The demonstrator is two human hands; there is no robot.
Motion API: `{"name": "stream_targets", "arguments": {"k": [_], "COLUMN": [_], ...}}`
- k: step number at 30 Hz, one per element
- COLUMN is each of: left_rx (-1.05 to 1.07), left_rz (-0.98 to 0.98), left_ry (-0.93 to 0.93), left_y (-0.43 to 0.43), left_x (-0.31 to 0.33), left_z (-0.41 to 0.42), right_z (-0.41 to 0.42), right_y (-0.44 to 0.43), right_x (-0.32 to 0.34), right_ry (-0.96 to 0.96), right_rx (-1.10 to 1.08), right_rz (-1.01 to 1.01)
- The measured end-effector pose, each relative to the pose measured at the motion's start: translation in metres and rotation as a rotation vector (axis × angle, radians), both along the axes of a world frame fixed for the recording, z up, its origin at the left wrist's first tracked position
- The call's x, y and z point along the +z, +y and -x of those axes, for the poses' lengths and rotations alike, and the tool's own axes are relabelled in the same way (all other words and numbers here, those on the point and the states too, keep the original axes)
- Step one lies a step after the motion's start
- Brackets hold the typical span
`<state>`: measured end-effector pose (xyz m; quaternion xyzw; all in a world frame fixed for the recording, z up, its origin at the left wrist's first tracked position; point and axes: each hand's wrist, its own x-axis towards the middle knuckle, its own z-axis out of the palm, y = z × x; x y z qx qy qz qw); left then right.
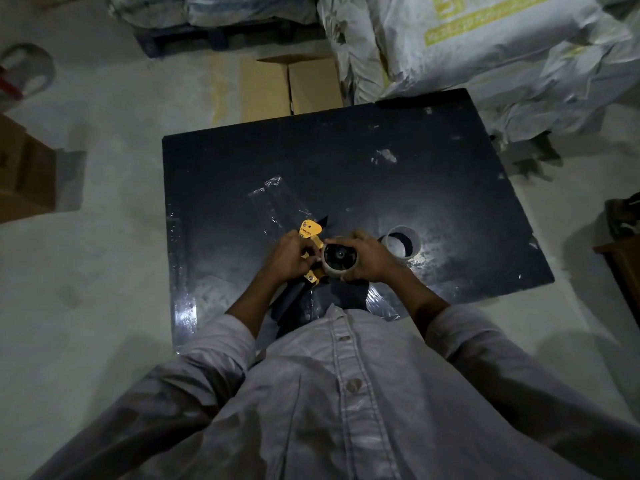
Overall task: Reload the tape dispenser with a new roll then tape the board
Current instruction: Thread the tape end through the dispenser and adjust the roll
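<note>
A large black board [346,174] lies flat on the floor in front of me, with clear tape strips [277,199] stuck across its near left part. Above its near edge I hold a yellow tape dispenser [310,233]. My left hand [289,256] grips the dispenser's yellow frame. My right hand [367,258] is wrapped around a tape roll [337,259] that sits on the dispenser's black hub. A second roll or bare core [401,242] rests on the board just right of my right hand.
Cardboard boxes [291,84] stand beyond the board's far edge. Big white sacks [485,46] are piled at the far right. More brown boxes [24,171] sit at the left on the pale concrete floor [114,271]. A dark object [623,216] lies at the right edge.
</note>
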<state>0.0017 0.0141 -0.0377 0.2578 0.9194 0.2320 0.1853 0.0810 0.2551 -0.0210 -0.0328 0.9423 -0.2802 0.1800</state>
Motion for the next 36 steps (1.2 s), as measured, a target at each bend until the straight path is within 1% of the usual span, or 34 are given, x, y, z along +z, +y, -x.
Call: {"name": "stream_targets", "arguments": {"k": [7, 10, 14, 16, 26, 30, 32, 33, 36], "left_rx": [-0.035, -0.077, -0.093, -0.065, -0.031, -0.014, 0.025, 0.029, -0.005], "left_rz": [0.029, 0.014, -0.112, -0.103, -0.011, -0.006, 0.030, 0.079, 0.287], "left_ry": [0.038, 0.120, 0.259, 0.294, 0.277, 0.270, 0.244, 0.232, 0.234], "left_y": [-0.002, -0.006, -0.003, -0.001, -0.004, -0.008, -0.006, -0.004, 0.008], "left_x": [-0.013, -0.019, -0.017, -0.016, -0.019, -0.015, -0.007, -0.003, 0.008], "left_z": [0.004, 0.001, -0.011, -0.016, -0.029, -0.033, -0.034, -0.034, -0.031], "right_z": [0.004, 0.005, 0.004, 0.004, 0.001, -0.001, -0.001, -0.001, -0.001], "right_y": [0.000, 0.000, -0.001, -0.002, -0.007, -0.007, -0.008, -0.008, -0.009], "right_x": [0.000, 0.001, 0.002, 0.004, 0.007, 0.007, 0.007, 0.007, 0.007], "right_ry": [-0.008, -0.012, -0.015, -0.022, -0.009, -0.015, -0.017, -0.024, -0.040], "right_rx": [-0.001, -0.001, -0.003, -0.009, -0.047, -0.059, -0.068, -0.071, -0.081], "right_rz": [0.005, 0.007, 0.006, 0.000, -0.030, -0.027, -0.030, -0.032, -0.033]}}
